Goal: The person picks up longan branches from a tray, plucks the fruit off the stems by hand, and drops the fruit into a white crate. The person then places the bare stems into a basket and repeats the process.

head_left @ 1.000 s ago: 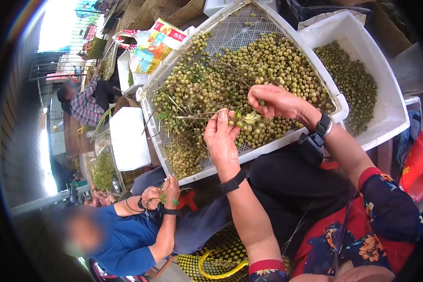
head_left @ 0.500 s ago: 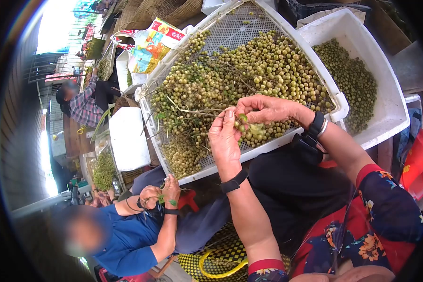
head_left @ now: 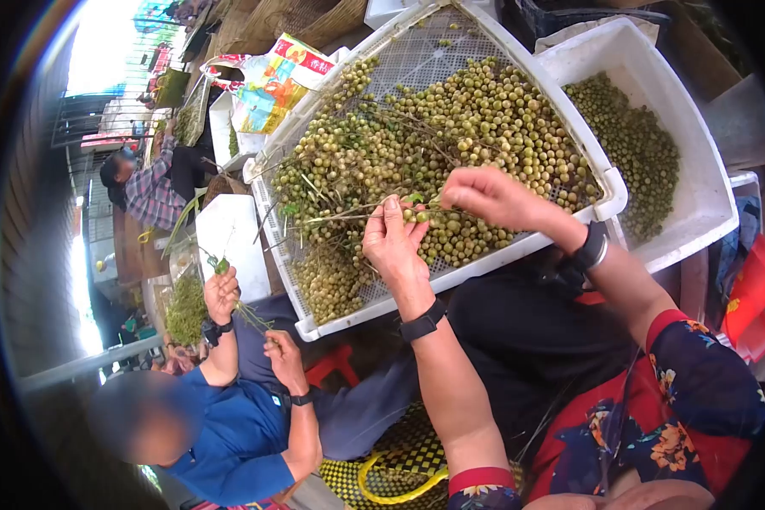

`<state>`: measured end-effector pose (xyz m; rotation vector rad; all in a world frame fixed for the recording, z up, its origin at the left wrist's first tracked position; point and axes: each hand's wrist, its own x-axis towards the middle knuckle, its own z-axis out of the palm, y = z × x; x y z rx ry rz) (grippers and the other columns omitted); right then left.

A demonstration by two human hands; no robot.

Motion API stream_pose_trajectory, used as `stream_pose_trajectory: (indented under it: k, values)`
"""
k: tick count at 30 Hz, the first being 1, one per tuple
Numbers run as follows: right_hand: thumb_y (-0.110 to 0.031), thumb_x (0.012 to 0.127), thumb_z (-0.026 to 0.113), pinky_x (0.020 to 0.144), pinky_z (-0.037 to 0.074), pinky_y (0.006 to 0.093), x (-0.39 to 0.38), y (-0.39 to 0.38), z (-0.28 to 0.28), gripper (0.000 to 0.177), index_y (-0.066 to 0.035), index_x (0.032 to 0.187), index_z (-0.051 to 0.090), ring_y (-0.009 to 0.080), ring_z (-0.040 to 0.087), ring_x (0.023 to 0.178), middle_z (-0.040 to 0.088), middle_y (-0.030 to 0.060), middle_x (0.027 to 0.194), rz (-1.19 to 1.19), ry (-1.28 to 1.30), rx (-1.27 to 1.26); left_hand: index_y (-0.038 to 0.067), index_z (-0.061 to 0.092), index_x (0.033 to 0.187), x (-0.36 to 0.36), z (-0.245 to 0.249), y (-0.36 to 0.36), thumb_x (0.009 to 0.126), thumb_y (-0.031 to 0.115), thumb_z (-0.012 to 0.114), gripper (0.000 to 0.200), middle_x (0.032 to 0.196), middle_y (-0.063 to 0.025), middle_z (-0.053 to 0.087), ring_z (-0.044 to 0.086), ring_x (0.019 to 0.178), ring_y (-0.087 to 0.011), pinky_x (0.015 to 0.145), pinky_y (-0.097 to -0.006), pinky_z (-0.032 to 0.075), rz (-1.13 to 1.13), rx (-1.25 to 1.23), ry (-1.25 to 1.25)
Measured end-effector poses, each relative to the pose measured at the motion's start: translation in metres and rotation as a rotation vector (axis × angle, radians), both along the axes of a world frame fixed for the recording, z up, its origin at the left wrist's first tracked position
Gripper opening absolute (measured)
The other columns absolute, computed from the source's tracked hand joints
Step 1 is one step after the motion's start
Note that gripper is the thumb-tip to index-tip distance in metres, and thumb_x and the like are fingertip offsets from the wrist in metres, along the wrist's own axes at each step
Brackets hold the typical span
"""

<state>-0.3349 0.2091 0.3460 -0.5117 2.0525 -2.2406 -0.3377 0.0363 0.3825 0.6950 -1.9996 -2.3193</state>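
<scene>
My left hand (head_left: 397, 242) pinches a thin fruit twig (head_left: 348, 213) that reaches left over the tray. A few small green fruits (head_left: 416, 215) sit at the twig's near end, by my fingertips. Just to the right, my right hand (head_left: 495, 201) is closed, its fingers curled together beside the twig's end; whatever is between them is hidden. Under both hands stands a white mesh tray (head_left: 416, 51). It holds loose round green-yellow fruits (head_left: 518, 110) on the right and fruits still on tangled stems (head_left: 340, 153) on the left.
Right of the tray stands a white foam box (head_left: 710, 183) with smaller green fruits. A co-worker in a blue shirt (head_left: 238, 433) sits at lower left, holding green stems (head_left: 251, 316). A printed bag (head_left: 272, 85) and a white foam lid (head_left: 229, 242) lie beyond the tray.
My right hand has drawn away from the left, to the right and slightly up. My left hand has shifted slightly left with the twig. The co-worker's hands have moved apart.
</scene>
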Motion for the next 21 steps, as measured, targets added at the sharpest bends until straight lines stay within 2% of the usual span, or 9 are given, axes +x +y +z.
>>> stream_pose_trajectory:
  k: [3, 6, 11, 15, 16, 17, 18, 20, 21]
  values:
    - [-0.019, 0.089, 0.063, 0.057, 0.046, 0.0427, 0.011, -0.015, 0.006, 0.024, -0.005, 0.105, 0.053, 0.0373, 0.061, 0.065, 0.059, 0.0188, 0.067, -0.085, 0.151, 0.357, 0.004, 0.062, 0.104, 0.003, -0.003, 0.005, 0.092, 0.019, 0.063, 0.019, 0.092, -0.0066, 0.067, 0.066, 0.078, -0.017, 0.061, -0.0257, 0.054, -0.048, -0.054, 0.04]
    - [-0.025, 0.09, 0.061, 0.059, 0.047, 0.0459, 0.012, -0.022, -0.006, 0.024, -0.005, 0.1, 0.054, 0.0392, 0.061, 0.069, 0.06, 0.0187, 0.07, -0.108, 0.149, 0.4, 0.004, 0.061, 0.107, 0.009, 0.0, 0.013, 0.092, 0.017, 0.063, 0.02, 0.098, -0.006, 0.067, 0.062, 0.079, -0.0127, 0.066, -0.0247, 0.051, -0.133, -0.214, 0.015]
    - [-0.016, 0.092, 0.056, 0.055, 0.046, 0.032, 0.028, 0.01, 0.014, 0.015, -0.003, 0.1, 0.054, 0.015, 0.058, 0.061, 0.059, 0.0092, 0.067, -0.004, -0.133, -0.053, 0.003, 0.06, 0.109, 0.009, 0.005, 0.013, 0.092, 0.019, 0.064, 0.023, 0.101, -0.0105, 0.066, 0.064, 0.086, -0.0202, 0.077, -0.0337, 0.054, -0.15, -0.024, 0.043]
    - [-0.015, 0.091, 0.058, 0.058, 0.047, 0.0362, 0.055, 0.063, 0.037, 0.016, -0.005, 0.103, 0.054, 0.0256, 0.061, 0.064, 0.06, 0.0115, 0.072, -0.304, 0.182, 0.221, 0.005, 0.062, 0.11, 0.012, 0.009, 0.013, 0.092, 0.024, 0.064, 0.027, 0.105, -0.0068, 0.065, 0.063, 0.088, -0.0186, 0.076, -0.0323, 0.053, -0.192, -0.12, -0.05]
    - [-0.013, 0.089, 0.059, 0.06, 0.047, 0.0378, 0.064, 0.087, 0.05, 0.017, -0.006, 0.105, 0.054, 0.0296, 0.062, 0.067, 0.06, 0.0129, 0.074, -0.312, 0.102, 0.381, 0.005, 0.062, 0.11, 0.014, 0.008, 0.011, 0.092, 0.024, 0.064, 0.027, 0.105, -0.0068, 0.065, 0.063, 0.088, -0.0186, 0.076, -0.0323, 0.053, -0.179, -0.126, -0.046]
    - [-0.012, 0.089, 0.061, 0.06, 0.047, 0.0374, 0.07, 0.106, 0.057, 0.019, -0.007, 0.106, 0.054, 0.0271, 0.062, 0.068, 0.059, 0.0133, 0.077, -0.401, 0.156, 0.436, 0.005, 0.062, 0.111, 0.014, 0.005, 0.012, 0.092, 0.025, 0.064, 0.028, 0.106, -0.0056, 0.065, 0.061, 0.087, -0.0175, 0.075, -0.0316, 0.053, -0.202, -0.175, -0.021]
    - [-0.011, 0.088, 0.061, 0.061, 0.047, 0.0366, 0.079, 0.129, 0.068, 0.02, -0.007, 0.106, 0.054, 0.0236, 0.061, 0.068, 0.058, 0.0135, 0.08, -0.383, -0.057, 0.517, 0.005, 0.062, 0.112, 0.013, 0.004, 0.012, 0.092, 0.027, 0.065, 0.03, 0.107, -0.0043, 0.064, 0.06, 0.087, -0.0164, 0.075, -0.031, 0.053, -0.213, -0.228, 0.008]
    - [-0.006, 0.088, 0.061, 0.061, 0.047, 0.0327, 0.075, 0.145, 0.087, 0.017, -0.004, 0.104, 0.054, 0.0182, 0.056, 0.066, 0.057, 0.012, 0.079, -0.557, 0.151, 0.577, 0.004, 0.062, 0.113, 0.017, 0.009, 0.015, 0.091, 0.025, 0.066, 0.031, 0.106, -0.0037, 0.064, 0.058, 0.085, -0.0152, 0.073, -0.0298, 0.053, -0.211, -0.234, 0.012]
    - [-0.006, 0.089, 0.06, 0.063, 0.047, 0.0319, 0.084, 0.169, 0.056, 0.015, -0.004, 0.103, 0.054, 0.0181, 0.055, 0.066, 0.058, 0.0124, 0.08, -0.565, 0.034, 0.544, 0.004, 0.063, 0.113, 0.016, 0.007, 0.013, 0.09, 0.025, 0.066, 0.031, 0.103, -0.0034, 0.064, 0.059, 0.082, -0.0149, 0.072, -0.0294, 0.054, -0.213, -0.173, 0.011]
